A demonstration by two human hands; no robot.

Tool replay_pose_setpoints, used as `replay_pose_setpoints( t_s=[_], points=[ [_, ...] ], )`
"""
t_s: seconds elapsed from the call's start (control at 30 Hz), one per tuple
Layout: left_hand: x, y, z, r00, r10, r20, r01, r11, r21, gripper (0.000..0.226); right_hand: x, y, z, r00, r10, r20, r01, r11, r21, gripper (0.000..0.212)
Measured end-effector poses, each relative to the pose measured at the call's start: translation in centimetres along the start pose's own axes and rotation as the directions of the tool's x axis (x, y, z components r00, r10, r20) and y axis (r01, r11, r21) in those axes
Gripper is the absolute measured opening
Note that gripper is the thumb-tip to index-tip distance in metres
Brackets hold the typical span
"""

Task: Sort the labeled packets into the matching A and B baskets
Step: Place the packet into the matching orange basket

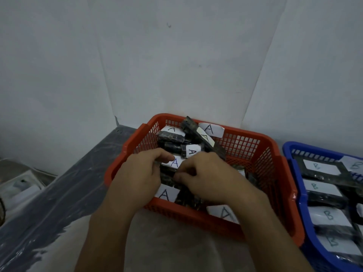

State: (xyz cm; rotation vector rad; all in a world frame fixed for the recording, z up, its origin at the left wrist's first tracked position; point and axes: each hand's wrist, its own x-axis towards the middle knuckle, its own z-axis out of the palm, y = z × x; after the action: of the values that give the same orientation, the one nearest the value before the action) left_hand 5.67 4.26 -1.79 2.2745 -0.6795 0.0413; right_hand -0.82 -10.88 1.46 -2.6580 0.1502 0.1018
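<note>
Packets (pixel 171 147) lie piled in the red basket (pixel 241 143); left hand (pixel 137 177) and right hand (pixel 210 177) reach in, curled fingers pinching one A-labeled packet (pixel 174 163) between them.

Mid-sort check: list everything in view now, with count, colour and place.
Red plastic mesh basket: one, red-orange, centre of table.
Blue plastic basket: one, blue, right of the red basket, cropped.
Dark packets with white A labels: at least five, black, in the red basket.
Dark packets with white B labels: at least four, black, in the blue basket.
Grey table: one, grey, under both baskets.
Left hand, right hand: two, bare, gripping one A-labelled packet over the red basket.
</note>
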Motion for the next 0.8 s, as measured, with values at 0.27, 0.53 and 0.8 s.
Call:
replay_pose_setpoints(
  t_s=[0.27, 0.53, 0.8],
  points=[
    [0.0, 0.1, 0.1, 1.000, -0.019, 0.003, 0.019, 1.000, 0.024, 0.035, 6.2, 5.1, -4.7, 0.930, 0.229, -0.286, -0.275, 0.952, -0.131, 0.031],
    [5.4, 1.6, -0.7, 0.999, 0.051, 0.018, -0.052, 0.992, 0.111, 0.037, 6.4, 8.1, -3.5, 0.949, 0.193, -0.248, -0.223, 0.970, -0.099, 0.029],
    [9.6, 1.1, 3.4, 0.979, 0.025, 0.200, -0.104, 0.913, 0.394, 0.061, 5.8, 8.8, -3.1, 0.979, 0.172, -0.111, -0.174, 0.985, -0.006, 0.047]
  ],
)
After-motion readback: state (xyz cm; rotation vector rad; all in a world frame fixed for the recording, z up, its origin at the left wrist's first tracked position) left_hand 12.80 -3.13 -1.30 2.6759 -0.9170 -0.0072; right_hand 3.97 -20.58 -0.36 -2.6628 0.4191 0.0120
